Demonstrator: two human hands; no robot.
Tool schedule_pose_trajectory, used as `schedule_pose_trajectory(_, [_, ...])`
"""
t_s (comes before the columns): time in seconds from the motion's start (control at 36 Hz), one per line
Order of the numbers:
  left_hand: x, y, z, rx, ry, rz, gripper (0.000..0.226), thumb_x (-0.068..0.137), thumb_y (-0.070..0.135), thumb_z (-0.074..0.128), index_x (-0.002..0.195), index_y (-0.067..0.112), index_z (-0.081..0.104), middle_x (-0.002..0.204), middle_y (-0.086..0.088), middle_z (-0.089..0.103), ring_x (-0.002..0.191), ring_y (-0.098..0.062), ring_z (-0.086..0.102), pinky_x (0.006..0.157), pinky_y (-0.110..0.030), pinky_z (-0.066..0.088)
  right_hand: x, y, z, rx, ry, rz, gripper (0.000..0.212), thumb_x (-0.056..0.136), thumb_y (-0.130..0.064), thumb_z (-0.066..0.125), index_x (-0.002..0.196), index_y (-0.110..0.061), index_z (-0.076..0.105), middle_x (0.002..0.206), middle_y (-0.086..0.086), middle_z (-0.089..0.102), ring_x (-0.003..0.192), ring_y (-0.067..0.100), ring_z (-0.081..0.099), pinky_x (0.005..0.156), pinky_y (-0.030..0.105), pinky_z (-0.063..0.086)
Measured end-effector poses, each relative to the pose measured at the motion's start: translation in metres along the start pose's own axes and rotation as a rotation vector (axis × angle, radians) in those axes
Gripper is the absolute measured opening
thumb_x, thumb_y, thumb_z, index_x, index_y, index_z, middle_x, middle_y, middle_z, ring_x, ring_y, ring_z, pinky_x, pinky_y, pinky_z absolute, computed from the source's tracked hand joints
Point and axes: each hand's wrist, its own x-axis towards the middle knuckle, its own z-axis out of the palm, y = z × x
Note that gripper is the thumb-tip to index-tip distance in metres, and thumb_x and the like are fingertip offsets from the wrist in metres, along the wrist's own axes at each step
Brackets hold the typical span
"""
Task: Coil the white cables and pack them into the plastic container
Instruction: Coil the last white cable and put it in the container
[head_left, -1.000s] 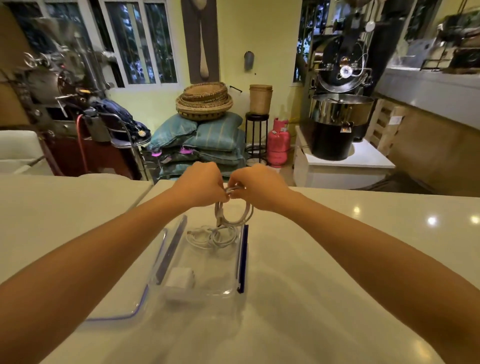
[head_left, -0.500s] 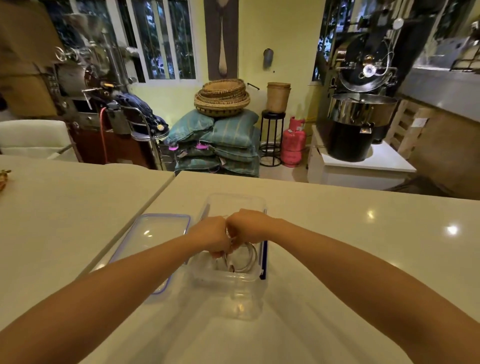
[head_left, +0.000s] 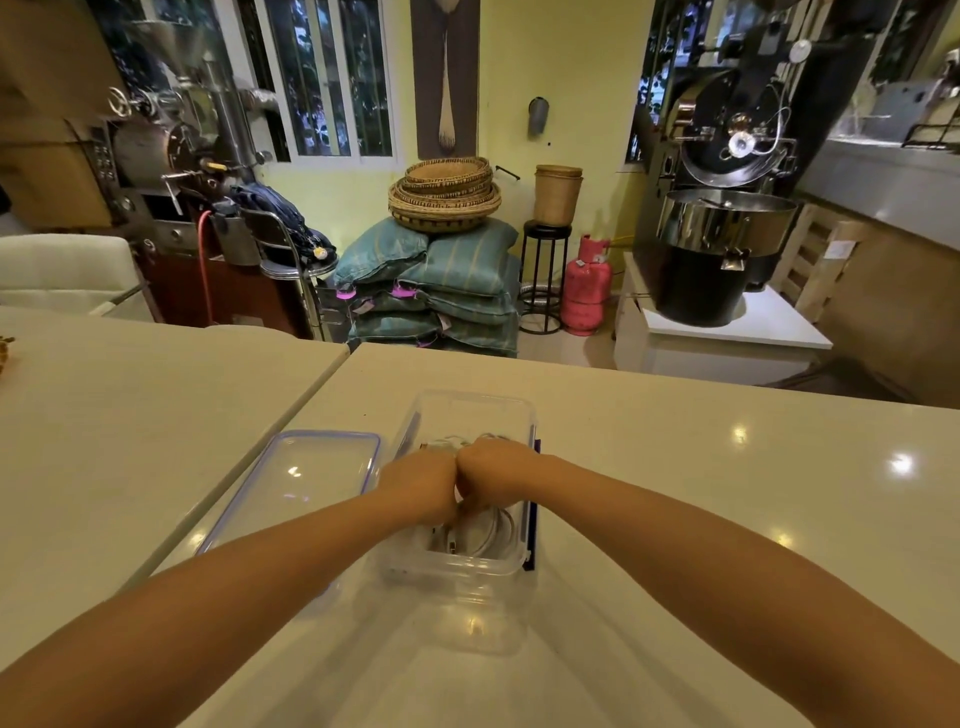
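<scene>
1. Hands meet knuckle to knuckle over the clear plastic container (head_left: 457, 569): left hand (head_left: 415, 486) and right hand (head_left: 496, 475), fingers curled downward into it.
2. White cable coil (head_left: 498, 532) hangs inside the container under the right hand, whose fingers clamp its top. Whether the left fingers pinch it is hidden.
3. Container stands near the counter's (head_left: 727, 519) left edge, with its blue-rimmed lid (head_left: 301, 483) lying flat just beside it, along that edge.

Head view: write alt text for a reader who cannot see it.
A left hand and right hand, knuckles together, hold a coiled white cable inside a clear plastic container on a pale counter. The lid lies flat just left of it.
</scene>
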Motion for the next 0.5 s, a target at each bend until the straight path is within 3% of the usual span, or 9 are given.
schedule_pose_trajectory(0.11, [0.003,-0.004,0.001,-0.023,-0.02,0.045,0.029,0.081,0.021,0.062,0.106,0.006,0.062,0.097,-0.012,0.064,0.094,-0.024,0.061,0.083,-0.031,0.049,0.003,0.002,-0.004,0.041,-0.083,-0.013,0.03,0.086,-0.025,0.059,0.059,-0.011,0.052,0.059,-0.002,0.045,0.067,0.02,0.046,0.07,0.029,0.035])
schedule_pose_trajectory(0.14, [0.003,-0.004,0.002,-0.028,-0.021,0.061,0.029,0.081,0.021,0.061,0.107,0.006,0.062,0.099,-0.012,0.065,0.096,-0.025,0.062,0.083,-0.032,0.05,0.003,0.002,-0.005,0.05,-0.094,-0.027,0.022,0.087,-0.024,0.058,0.073,-0.007,0.061,0.066,0.002,0.053,0.073,0.021,0.046,0.071,0.028,0.035])
schedule_pose_trajectory(0.19, [0.003,-0.004,0.001,-0.025,-0.03,0.078,0.028,0.083,0.018,0.059,0.109,0.007,0.061,0.106,-0.013,0.066,0.1,-0.026,0.062,0.083,-0.032,0.05,0.002,0.002,-0.007,0.064,-0.108,-0.031,0.027,0.087,-0.024,0.058,0.103,-0.003,0.065,0.095,0.012,0.064,0.081,0.02,0.046,0.073,0.027,0.035])
schedule_pose_trajectory(0.25, [0.003,-0.004,0.001,-0.026,-0.04,0.093,0.027,0.084,0.015,0.057,0.108,0.004,0.061,0.101,-0.015,0.065,0.096,-0.028,0.061,0.083,-0.033,0.049,0.003,0.003,-0.009,0.07,-0.114,-0.034,0.032,0.086,-0.024,0.058,0.11,-0.002,0.063,0.108,0.017,0.065,0.081,0.02,0.046,0.071,0.027,0.035])
schedule_pose_trajectory(0.36, [0.004,-0.005,0.0,-0.016,-0.05,0.126,0.025,0.086,0.012,0.052,0.106,0.001,0.06,0.066,-0.001,0.045,0.081,-0.023,0.052,0.083,-0.032,0.049,0.004,0.006,-0.011,0.114,-0.127,-0.025,0.028,0.087,-0.019,0.056,0.102,0.003,0.065,0.074,0.009,0.057,0.067,0.019,0.051,0.052,0.02,0.035])
schedule_pose_trajectory(0.5, [0.007,-0.004,-0.003,0.02,-0.053,0.15,0.026,0.087,0.015,0.05,0.11,0.005,0.058,0.061,0.006,0.038,0.079,-0.016,0.048,0.072,-0.027,0.042,0.004,0.01,-0.014,0.152,-0.129,-0.021,0.025,0.088,-0.016,0.054,0.097,0.003,0.066,0.077,0.01,0.059,0.061,0.018,0.053,0.054,0.017,0.036])
